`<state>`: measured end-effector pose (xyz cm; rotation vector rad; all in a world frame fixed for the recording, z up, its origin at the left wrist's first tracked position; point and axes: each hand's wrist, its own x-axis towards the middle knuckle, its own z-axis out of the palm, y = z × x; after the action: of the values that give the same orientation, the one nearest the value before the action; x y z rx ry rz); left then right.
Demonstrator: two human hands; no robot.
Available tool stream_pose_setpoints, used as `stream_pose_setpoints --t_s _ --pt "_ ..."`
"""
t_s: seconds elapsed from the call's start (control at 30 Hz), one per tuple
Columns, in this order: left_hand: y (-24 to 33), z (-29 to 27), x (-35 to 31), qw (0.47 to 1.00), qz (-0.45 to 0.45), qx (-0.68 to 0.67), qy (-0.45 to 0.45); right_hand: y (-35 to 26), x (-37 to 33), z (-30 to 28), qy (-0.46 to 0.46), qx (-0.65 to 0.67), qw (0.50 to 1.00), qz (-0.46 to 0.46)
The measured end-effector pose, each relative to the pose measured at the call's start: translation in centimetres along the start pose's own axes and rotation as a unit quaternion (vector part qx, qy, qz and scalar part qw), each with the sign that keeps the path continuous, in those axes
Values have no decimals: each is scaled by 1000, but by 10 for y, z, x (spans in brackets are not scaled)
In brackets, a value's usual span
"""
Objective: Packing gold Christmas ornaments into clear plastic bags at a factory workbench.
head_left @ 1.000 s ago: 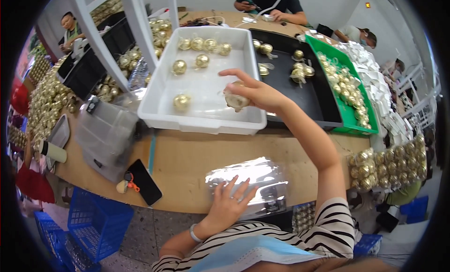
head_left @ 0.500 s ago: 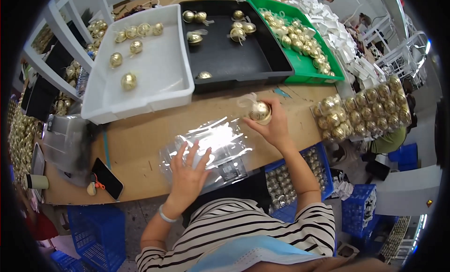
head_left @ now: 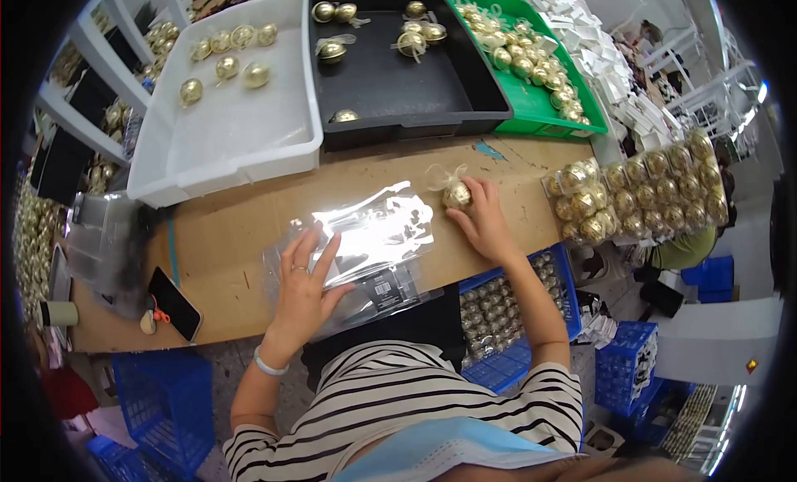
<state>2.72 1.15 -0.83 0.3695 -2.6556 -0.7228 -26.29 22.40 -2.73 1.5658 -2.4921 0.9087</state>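
My right hand (head_left: pixel 488 226) has its thumb and fingers closed round a shiny gold ball ornament (head_left: pixel 455 197) with a pale ribbon loop. The ornament is at or just over the brown tabletop, right of a pile of clear plastic packs (head_left: pixel 365 241). The packs are glossy with glare, and a dark printed label (head_left: pixel 383 289) shows near their front edge. My left hand (head_left: pixel 302 289) rests on the left part of the packs, fingers spread. Several similar ornaments lie in a white tray (head_left: pixel 224 154) and a black tray (head_left: pixel 398 92) behind.
A green tray (head_left: pixel 544 127) full of ornaments adjoins the black one. Clear boxes of gold balls (head_left: pixel 635 187) are stacked at right. A phone (head_left: pixel 175 305) and more plastic packaging (head_left: pixel 108 245) lie at left. A blue crate (head_left: pixel 515 362) of balls stands below the front edge.
The whole view has shifted slightly. One gold ball in the white tray has rolled farther back and right. My left hand has slid slightly left on the packs; the right still grips its ornament.
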Motion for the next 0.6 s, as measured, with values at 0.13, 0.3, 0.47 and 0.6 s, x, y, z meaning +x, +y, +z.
stream_pose_setpoints --t_s 0.13,0.3,0.47,0.6 --pt "-11 3 1 999 19 -36 8 -16 -11 1 -202 325 924 17" --pt "-33 -7 -2 996 22 -89 13 -42 32 -26 -378 481 788 69" --pt "-30 -6 -1 996 10 -83 13 -18 40 -35 -331 224 910 112" --pt "-27 -4 -2 997 -6 -79 1 -28 27 -13 34 -89 995 28"
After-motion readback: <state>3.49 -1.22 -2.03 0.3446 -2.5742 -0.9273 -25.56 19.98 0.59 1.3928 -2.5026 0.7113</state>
